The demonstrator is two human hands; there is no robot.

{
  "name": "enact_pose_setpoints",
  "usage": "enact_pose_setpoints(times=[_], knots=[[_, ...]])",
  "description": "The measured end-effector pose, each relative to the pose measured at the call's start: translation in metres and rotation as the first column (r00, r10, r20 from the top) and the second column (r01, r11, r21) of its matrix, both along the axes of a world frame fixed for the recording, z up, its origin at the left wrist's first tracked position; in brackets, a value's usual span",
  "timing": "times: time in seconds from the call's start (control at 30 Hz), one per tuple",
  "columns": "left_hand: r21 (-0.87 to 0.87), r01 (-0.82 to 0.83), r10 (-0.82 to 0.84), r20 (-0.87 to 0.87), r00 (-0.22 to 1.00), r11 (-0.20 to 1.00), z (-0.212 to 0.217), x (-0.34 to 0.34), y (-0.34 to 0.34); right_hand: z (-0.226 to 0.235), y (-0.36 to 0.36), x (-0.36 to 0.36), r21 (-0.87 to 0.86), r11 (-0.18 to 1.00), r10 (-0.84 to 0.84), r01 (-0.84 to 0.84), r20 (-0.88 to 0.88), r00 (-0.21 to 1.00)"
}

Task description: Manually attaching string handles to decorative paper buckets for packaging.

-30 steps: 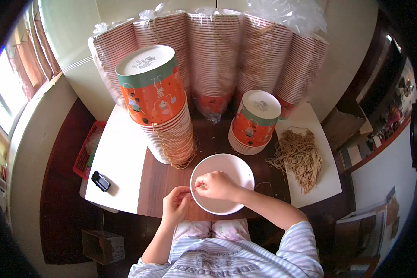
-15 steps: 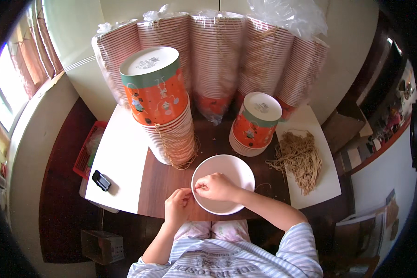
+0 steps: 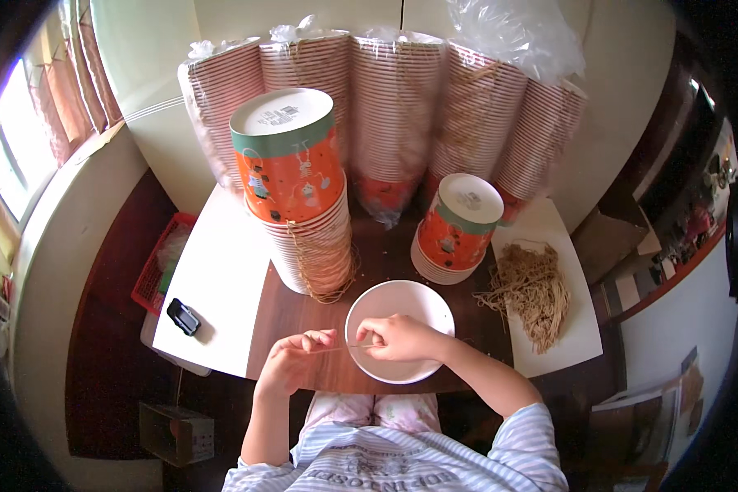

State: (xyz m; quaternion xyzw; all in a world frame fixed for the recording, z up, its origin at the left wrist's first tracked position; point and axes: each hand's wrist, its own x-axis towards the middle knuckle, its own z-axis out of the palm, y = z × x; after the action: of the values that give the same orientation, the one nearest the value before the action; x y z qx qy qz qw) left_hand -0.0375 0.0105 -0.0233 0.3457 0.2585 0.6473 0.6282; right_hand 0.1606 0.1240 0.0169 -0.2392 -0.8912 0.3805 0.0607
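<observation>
A white paper bucket (image 3: 425, 302) stands mouth up at the table's near edge, in front of me. My right hand (image 3: 400, 338) is over its opening, fingers pinched on a thin tan cord (image 3: 340, 348) that crosses the left side of the rim. Just left of the bucket, my left hand (image 3: 289, 361) grips the cord's other end, some fingers stretched toward the rim. Whether the cord passes through the bucket wall is too small to tell. Beyond my left hand rises a tall stack of upside-down orange and green paper buckets (image 3: 291, 184), with loops of cord hanging on its side.
A shorter stack of upside-down buckets (image 3: 459, 225) stands behind the white one. At right lies a heap of tan cords (image 3: 533, 291). Several plastic-wrapped bucket stacks (image 3: 394, 115) line the back. A small black case (image 3: 183, 317) sits at left, near a red basket (image 3: 152, 275).
My hands have drawn apart, the left one moving left and away from the rim. A length of cord now shows between them. The whole view has shifted slightly.
</observation>
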Motion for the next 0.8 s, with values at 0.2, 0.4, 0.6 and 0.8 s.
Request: enact_pose_setpoints(times=[0.2,0.4,0.6,0.8], knots=[[0.183,0.03,-0.082,0.285,0.955,0.983,0.019,-0.003,0.003,0.021,-0.005,0.009,-0.143,0.989,0.012,-0.026,-0.102,0.995],[-0.021,-0.073,0.054,-0.481,0.875,0.997,0.035,0.021,0.014,0.051,-0.019,0.008,-0.455,0.89,-0.087,0.016,-0.135,0.987],[-0.052,-0.035,-0.011,-0.701,0.713,0.998,0.03,0.027,0.015,0.03,-0.014,0.004,-0.18,0.978,0.005,-0.106,-0.485,0.875],[-0.091,0.105,-0.134,-0.418,0.898,0.99,0.027,0.018,0.016,0.026,-0.022,0.004,0.244,0.96,-0.081,0.139,-0.235,0.969]])
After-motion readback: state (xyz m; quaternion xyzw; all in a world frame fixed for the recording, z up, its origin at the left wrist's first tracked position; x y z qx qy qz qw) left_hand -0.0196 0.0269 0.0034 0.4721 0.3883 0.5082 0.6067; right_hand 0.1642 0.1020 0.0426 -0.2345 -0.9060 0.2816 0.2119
